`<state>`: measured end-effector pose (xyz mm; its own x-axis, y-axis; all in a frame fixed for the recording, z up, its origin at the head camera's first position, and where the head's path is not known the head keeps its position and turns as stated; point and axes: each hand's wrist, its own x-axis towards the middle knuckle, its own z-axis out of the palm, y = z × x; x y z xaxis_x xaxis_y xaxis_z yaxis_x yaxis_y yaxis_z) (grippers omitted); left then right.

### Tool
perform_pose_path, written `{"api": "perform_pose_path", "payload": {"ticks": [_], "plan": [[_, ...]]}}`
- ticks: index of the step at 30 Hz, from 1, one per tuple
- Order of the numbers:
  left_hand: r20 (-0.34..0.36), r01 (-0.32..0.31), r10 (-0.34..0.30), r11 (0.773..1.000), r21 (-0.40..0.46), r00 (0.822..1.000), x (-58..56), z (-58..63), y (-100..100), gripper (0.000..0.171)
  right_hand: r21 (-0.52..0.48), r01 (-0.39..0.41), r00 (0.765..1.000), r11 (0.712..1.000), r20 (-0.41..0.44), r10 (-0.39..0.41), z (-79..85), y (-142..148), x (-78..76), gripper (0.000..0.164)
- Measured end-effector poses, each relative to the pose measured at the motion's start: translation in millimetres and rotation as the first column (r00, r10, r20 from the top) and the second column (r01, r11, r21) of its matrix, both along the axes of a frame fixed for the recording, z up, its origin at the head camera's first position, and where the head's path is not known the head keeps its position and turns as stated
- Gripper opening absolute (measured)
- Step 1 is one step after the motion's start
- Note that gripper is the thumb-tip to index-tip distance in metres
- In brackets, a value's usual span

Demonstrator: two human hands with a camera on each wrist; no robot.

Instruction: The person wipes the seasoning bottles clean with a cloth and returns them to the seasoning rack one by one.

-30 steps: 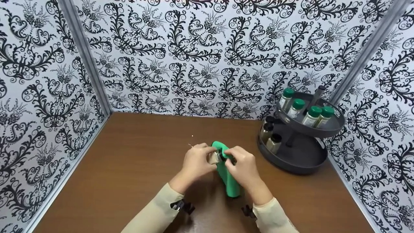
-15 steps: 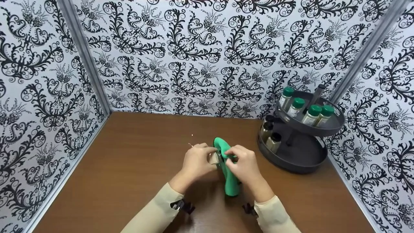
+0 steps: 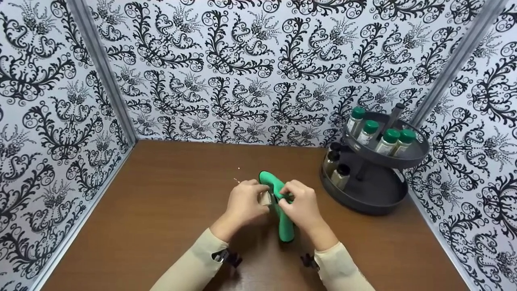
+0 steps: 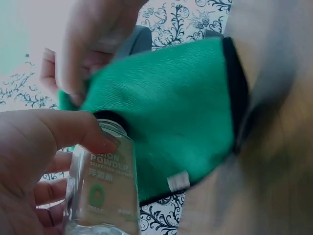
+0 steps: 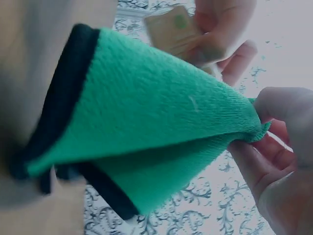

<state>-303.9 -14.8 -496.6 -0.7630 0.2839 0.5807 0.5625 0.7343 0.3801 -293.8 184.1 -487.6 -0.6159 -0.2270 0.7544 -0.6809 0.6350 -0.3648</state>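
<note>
In the head view my left hand [image 3: 244,200] grips a small clear jar [image 3: 265,199] of pale beige powder, tilted toward the right hand. The left wrist view shows its printed label [image 4: 110,166] ending in "POWDER", with a black band [image 4: 111,117] at the neck. My right hand [image 3: 302,204] pinches a green cloth [image 5: 146,98] with black edging, bunched between thumb and fingers. From there the cloth hangs down beside the jar's neck end. Whether the cloth touches the jar cannot be told.
At the right stands a dark two-tier round rack [image 3: 365,208]. Several green-capped jars [image 3: 387,141] occupy its upper tier, and black-capped jars [image 3: 341,176] its lower one. Tiny pale specks [image 3: 237,180] lie on the brown table [image 3: 181,182]. Patterned walls [image 3: 242,81] enclose the back and sides.
The green cloth has shifted and swung slightly; its far end lies a little farther left now. My right hand still pinches it. The left hand and jar have stayed nearly in place.
</note>
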Motion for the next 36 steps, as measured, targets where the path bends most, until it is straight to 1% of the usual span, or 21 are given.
{"api": "perform_pose_path", "payload": {"ticks": [4,9,11,13,15,16,19,21,23,26,27,29,33,34,36], "plan": [[0.01,-0.008,0.008,0.999,-0.033,1.0,-1.1,-2.0,1.3,0.037,0.081,0.067,0.994,0.994,0.082,-0.074,-0.5,0.8,-0.4,0.023],[0.038,-0.008,0.01,0.998,-0.061,0.999,-0.4,-4.6,3.7,0.039,0.162,0.078,0.98,0.984,0.17,-0.106,1.9,3.0,0.8,0.024],[0.041,-0.01,0.012,0.998,-0.06,0.999,0.0,-4.9,4.5,0.039,0.184,0.091,0.973,0.979,0.191,-0.127,2.7,4.1,0.2,0.024],[0.043,-0.003,0.005,0.999,-0.053,0.999,-0.1,-5.5,5.2,0.039,0.193,0.107,0.97,0.975,0.195,-0.145,3.3,5.3,-0.2,0.025],[0.043,0.003,-0.001,0.999,-0.044,0.999,-0.5,-6.3,5.3,0.039,0.165,0.106,0.975,0.981,0.179,-0.135,4.0,6.3,-0.1,0.026],[0.04,0.006,-0.004,0.999,-0.039,0.999,-0.8,-6.8,5.3,0.039,0.14,0.096,0.98,0.986,0.162,-0.118,5.0,6.6,0.6,0.026],[0.023,0.007,-0.007,1.0,-0.024,1.0,-2.0,-6.5,4.5,0.039,0.068,0.045,0.994,0.997,0.096,-0.051,7.6,6.6,2.6,0.024],[0.004,0.007,-0.007,1.0,-0.015,1.0,-2.8,-5.3,3.7,0.041,0.057,0.026,0.997,0.998,0.067,-0.03,7.5,6.5,2.5,0.024],[-0.019,0.012,-0.012,1.0,-0.007,1.0,-3.1,-3.5,3.2,0.04,0.066,0.028,0.997,0.997,0.075,-0.033,6.3,6.8,1.7,0.024],[-0.039,0.013,-0.014,1.0,-0.006,0.999,-3.7,-1.3,2.6,0.04,0.086,0.062,0.99,0.994,0.12,-0.072,1.6,8.2,-2.5,0.025],[-0.036,0.011,-0.012,1.0,-0.005,0.999,-3.9,-1.0,2.4,0.04,0.079,0.069,0.988,0.994,0.132,-0.079,1.1,8.4,-3.4,0.025],[-0.017,0.005,-0.006,1.0,-0.006,1.0,-4.3,-1.1,1.8,0.039,0.042,0.062,0.988,0.997,0.14,-0.067,2.5,8.1,-3.0,0.023],[0.006,-0.011,0.011,1.0,-0.002,1.0,-3.9,-2.6,0.4,0.036,-0.031,0.007,0.997,0.999,0.081,-0.004,5.8,4.6,0.5,0.022],[0.002,-0.01,0.01,1.0,-0.001,1.0,-3.6,-2.9,0.0,0.036,-0.034,-0.001,0.997,0.999,0.074,0.004,5.3,3.5,0.9,0.022],[-0.009,-0.013,0.013,1.0,0.0,1.0,-3.7,-3.8,-0.6,0.035,-0.018,0.01,0.996,1.0,0.085,-0.009,1.2,2.1,-0.7,0.022]]}}
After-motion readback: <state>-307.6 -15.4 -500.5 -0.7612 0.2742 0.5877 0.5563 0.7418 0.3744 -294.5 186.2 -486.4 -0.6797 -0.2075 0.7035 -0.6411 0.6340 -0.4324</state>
